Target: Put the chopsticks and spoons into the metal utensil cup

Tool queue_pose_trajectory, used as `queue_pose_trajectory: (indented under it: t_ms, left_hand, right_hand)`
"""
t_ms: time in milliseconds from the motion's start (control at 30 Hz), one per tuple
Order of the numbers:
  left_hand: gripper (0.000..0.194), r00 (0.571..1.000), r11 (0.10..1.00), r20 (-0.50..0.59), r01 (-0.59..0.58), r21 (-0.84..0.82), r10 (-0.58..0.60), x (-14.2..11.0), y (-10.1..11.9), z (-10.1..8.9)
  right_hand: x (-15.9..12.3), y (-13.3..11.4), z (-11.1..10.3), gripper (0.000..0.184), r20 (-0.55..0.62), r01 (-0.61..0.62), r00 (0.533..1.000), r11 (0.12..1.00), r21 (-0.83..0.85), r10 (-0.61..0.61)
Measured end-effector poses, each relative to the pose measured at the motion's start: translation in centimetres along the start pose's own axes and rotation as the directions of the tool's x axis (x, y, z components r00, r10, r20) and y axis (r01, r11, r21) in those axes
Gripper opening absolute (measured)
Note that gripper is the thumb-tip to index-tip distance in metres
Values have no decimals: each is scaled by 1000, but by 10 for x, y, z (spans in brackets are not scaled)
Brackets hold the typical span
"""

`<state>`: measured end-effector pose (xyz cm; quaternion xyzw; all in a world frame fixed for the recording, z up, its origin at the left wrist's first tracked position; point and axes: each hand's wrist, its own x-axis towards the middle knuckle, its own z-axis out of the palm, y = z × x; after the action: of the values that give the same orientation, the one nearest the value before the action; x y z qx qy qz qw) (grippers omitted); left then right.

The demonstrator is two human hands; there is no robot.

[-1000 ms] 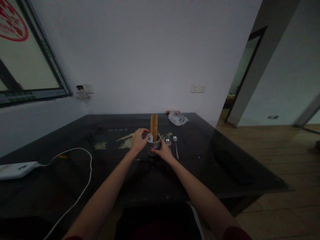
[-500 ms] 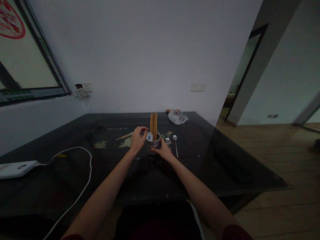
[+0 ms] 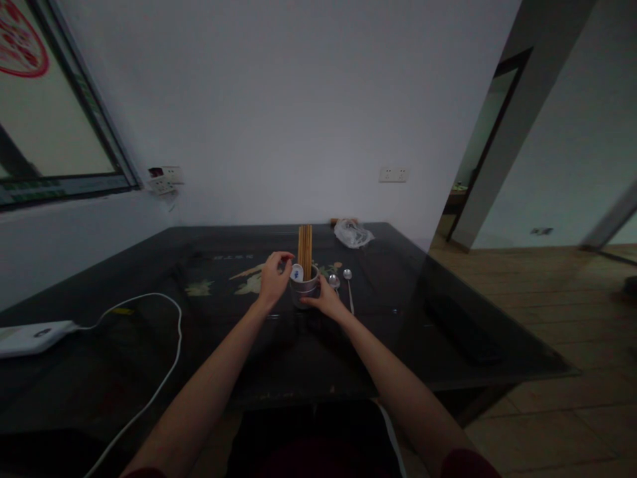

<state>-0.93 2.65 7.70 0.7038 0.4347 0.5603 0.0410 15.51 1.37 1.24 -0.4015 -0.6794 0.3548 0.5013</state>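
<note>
Several wooden chopsticks (image 3: 305,251) stand upright in a grey metal cup (image 3: 304,287) on the dark table. At the cup's left rim rests a rounded white piece with a blue mark (image 3: 296,273), which looks like the bowl of a ceramic spoon. My right hand (image 3: 327,299) grips the cup from the right, its thumb across the front. Just left of the white piece is my left hand (image 3: 275,275), thumb and fingers apart and nothing visible between them. Beside my right hand lie two metal spoons, one partly hidden (image 3: 334,281) and the other in fuller view (image 3: 348,275).
A crumpled clear plastic bag (image 3: 352,234) lies at the table's back edge. On the left, a white device (image 3: 34,337) trails a white cable (image 3: 180,332). A dark flat object (image 3: 465,328) lies to the right on the black table (image 3: 398,365).
My left hand has let go of the white piece and drawn slightly left, its fingers parting. The white piece now leans at the cup's rim. My right hand stays on the cup.
</note>
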Motion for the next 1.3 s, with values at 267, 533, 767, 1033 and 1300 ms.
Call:
queue_pose_trajectory:
  t_ms: [267,533,767,1033,1300]
  left_hand:
    - [15,1000,999,10,-13,-29,13,-2,4,1]
    - [17,992,979,-23,121,-163,-127,-2,-4,5]
    - [20,945,873,-33,286,-396,-324,-1,-12,10]
    - [25,857,735,68,476,-483,-511,-15,-35,30]
    - [26,772,563,198,589,-580,-604,-52,-53,33]
  right_hand:
    - [0,-7,-4,93,34,-12,999,1000,-4,12]
    - [3,-6,-10,94,39,-13,999,997,72,10]
    - [4,-5,-16,95,68,-106,993,992,74,101]
    - [7,8,-23,91,64,-146,988,989,23,144]
    - [13,12,-37,72,16,-237,970,961,-144,242]
